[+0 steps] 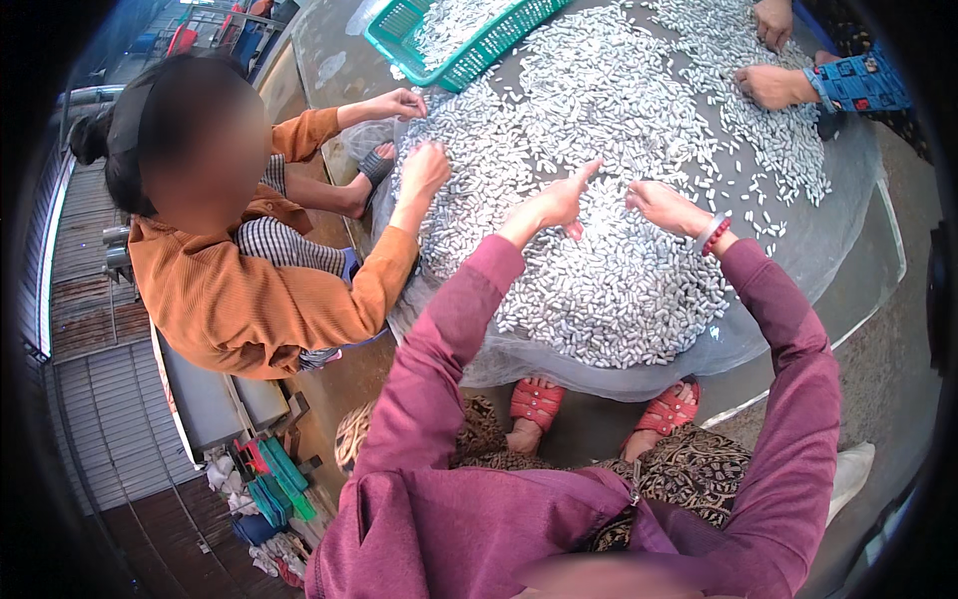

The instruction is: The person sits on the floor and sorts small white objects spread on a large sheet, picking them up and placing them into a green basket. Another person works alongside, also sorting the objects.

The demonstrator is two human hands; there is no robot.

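- Left hand (555, 205): fingers spread open, holding nothing, over the cocoons (599, 270).
- Right hand (667, 208): open, empty, just beside it.
- Risk: a careless sweep could push cocoons off the sheet (798, 299) edge.

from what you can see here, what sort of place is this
Probably a silk cocoon sorting workshop: a big heap of white cocoons on a sheet, a green basket holding more, and several people's hands working through the pile.

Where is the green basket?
In the head view, the green basket sits at the top, left of middle, on the far edge of the heap of small white pieces, just beyond the orange-sleeved co-worker's hand.
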